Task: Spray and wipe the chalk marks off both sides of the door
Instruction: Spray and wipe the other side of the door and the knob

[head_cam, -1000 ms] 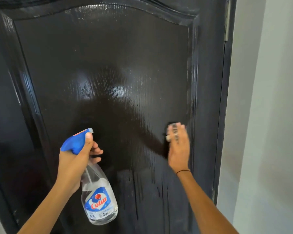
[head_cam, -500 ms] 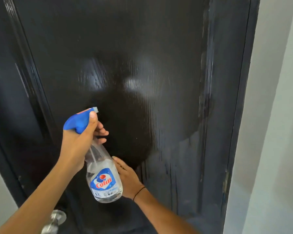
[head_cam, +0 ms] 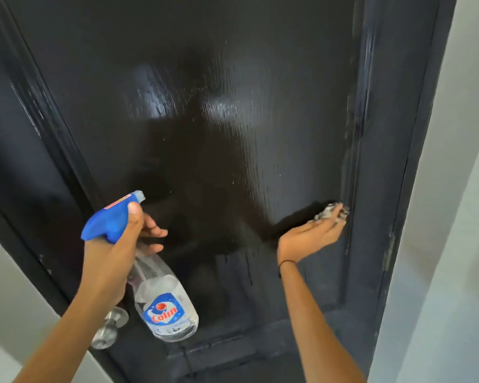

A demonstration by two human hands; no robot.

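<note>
your right hand (head_cam: 311, 234), grip pinching a small grey cloth (head_cam: 329, 211) against the door panel (head_cam: 233, 120)'s right edge; left hand (head_cam: 114, 252) gripping spray bottle (head_cam: 161, 294). panel wet, no chalk visible; lower panel streaked; other side unseen.

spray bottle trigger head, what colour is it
Blue, on the spray bottle that the left hand holds; the head view, the only one, shows it.

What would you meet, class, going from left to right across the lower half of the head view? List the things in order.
Door knob → left hand → spray bottle → right hand → wiping cloth pinched at its fingertips → door's right edge → pale wall.
</note>
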